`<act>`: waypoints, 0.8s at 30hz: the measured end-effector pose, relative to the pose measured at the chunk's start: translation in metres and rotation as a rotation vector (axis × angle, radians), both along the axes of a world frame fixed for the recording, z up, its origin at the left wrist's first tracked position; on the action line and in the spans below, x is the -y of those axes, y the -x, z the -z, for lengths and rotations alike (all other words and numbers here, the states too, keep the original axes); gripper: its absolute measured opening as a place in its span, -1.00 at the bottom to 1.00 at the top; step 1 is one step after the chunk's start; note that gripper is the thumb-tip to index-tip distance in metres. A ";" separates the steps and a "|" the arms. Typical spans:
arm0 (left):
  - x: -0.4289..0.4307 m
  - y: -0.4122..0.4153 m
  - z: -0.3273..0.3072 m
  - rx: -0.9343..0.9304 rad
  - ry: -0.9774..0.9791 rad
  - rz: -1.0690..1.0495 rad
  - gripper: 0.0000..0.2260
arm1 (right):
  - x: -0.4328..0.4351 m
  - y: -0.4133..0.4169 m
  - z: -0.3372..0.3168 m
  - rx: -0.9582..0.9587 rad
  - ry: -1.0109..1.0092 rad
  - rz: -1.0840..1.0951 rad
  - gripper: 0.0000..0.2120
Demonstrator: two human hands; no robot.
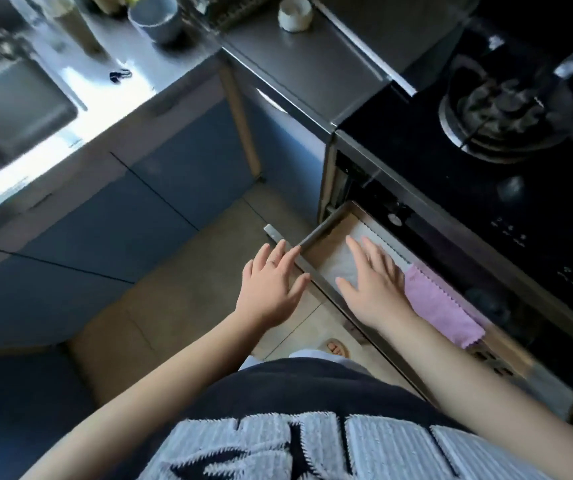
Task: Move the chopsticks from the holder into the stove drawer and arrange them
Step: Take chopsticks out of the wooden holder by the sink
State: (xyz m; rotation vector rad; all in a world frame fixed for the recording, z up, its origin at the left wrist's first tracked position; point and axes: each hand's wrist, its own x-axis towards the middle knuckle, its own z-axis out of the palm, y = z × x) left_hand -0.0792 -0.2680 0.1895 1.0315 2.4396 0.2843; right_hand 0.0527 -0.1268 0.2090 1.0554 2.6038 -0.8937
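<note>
Nearest the lens, a dark shirt with pale lettering point(295, 441) is seen, and both bare forearms are stretched forward from it. At the left hand point(271, 289) the fingers are straight and slightly spread, their tips laid against the metal front rail point(316, 282) of the open drawer point(316, 233) under the stove point(416, 150). The right hand point(371, 282) is held palm down inside the drawer, fingers fanned flat over a white cloth point(333, 268), with a pink cloth point(440, 306) just beside it on the right. Nothing is pinched or gripped by either hand.

No chopsticks are seen in the drawer or in the hands. A few blurred vessels point(70, 26) stand at the far end of the counter point(111, 109) to the left; whether one of them is the holder cannot be told. If it is, the chopsticks lie up and to the left of both hands, well apart from the drawer, and the left hand is judged the nearer. The drawer's long axis runs along the stove front, so the sticks would probably be laid parallel to the rail, on the white cloth
</note>
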 end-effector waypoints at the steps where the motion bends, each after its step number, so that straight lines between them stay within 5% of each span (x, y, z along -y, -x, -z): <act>1: 0.010 0.007 -0.003 -0.033 -0.005 -0.023 -0.47 | 0.006 0.011 -0.004 0.012 -0.047 -0.048 -0.32; 7: 0.085 0.058 -0.020 -0.156 -0.015 -0.200 -0.44 | 0.064 0.087 -0.023 -0.007 -0.249 -0.300 -0.29; 24: 0.439 0.184 -0.056 -0.207 0.027 -0.755 -0.38 | 0.376 0.313 -0.057 -0.149 -0.356 -0.832 -0.30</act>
